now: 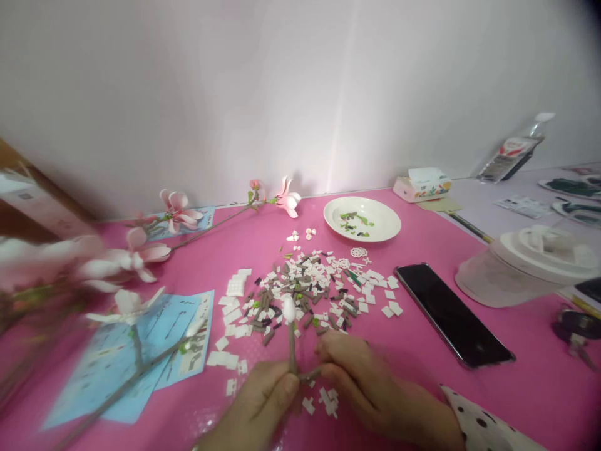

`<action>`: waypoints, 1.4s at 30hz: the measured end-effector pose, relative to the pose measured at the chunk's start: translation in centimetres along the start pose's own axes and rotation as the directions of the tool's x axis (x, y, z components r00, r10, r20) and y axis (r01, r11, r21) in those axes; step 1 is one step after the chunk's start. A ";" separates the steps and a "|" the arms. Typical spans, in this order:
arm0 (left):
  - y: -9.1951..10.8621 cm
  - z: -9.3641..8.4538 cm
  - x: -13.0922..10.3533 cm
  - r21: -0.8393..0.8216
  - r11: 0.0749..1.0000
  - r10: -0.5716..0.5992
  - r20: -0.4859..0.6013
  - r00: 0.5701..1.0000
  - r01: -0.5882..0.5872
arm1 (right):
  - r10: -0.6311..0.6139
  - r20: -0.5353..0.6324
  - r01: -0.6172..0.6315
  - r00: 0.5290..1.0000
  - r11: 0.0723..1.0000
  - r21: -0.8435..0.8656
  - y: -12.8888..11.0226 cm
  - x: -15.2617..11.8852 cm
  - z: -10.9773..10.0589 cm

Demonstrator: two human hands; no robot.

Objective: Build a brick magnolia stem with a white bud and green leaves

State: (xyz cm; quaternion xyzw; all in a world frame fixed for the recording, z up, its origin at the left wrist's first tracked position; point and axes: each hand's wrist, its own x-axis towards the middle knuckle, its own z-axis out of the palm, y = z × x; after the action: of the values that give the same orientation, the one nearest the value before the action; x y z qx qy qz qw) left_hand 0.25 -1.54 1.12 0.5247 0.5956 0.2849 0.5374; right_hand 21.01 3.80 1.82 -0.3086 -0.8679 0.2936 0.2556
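Observation:
A brown toy branch (292,347) with a white bud (288,309) on top stands upright between my hands. My left hand (263,401) pinches it low down, thumb on the near side. My right hand (361,382) is closed on a short side twig (310,374) of the same branch, from the right; its fingertips partly hide the twig's end. Just beyond my hands lies a pile of small white, brown and dark building bricks (305,282). A few white bricks (328,401) sit beneath my right hand.
A white plate (328,216) holds green pieces. At the right lie a black phone (451,313) and a lidded plastic container (488,275). A tissue box (420,186) stands by the wall. Pink magnolia branches (211,222) and a white-flowered branch (136,344) over blue instruction sheets (107,376) are at left.

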 end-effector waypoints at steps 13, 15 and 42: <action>-0.1 0.4 1.6 -0.181 0.958 0.228 0.020 0.974 -0.221 | -0.133 -0.089 0.138 0.987 0.989 0.050 0.9 0.3 0.8; -0.2 0.6 1.9 -0.241 0.940 0.251 0.010 0.968 -0.241 | -0.148 -0.096 0.152 0.984 0.988 0.040 1.0 0.4 1.0; -0.5 -0.3 2.1 -0.370 0.881 0.113 -0.439 0.892 -0.294 | 0.480 -0.413 -0.059 0.774 0.704 0.708 2.3 1.3 -0.4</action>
State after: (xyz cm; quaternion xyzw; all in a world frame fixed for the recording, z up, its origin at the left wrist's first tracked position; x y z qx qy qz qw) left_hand 0.08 0.35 0.05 0.3849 0.5568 0.5663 0.4702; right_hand 21.30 6.31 0.87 -0.4009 -0.5306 0.5097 0.5458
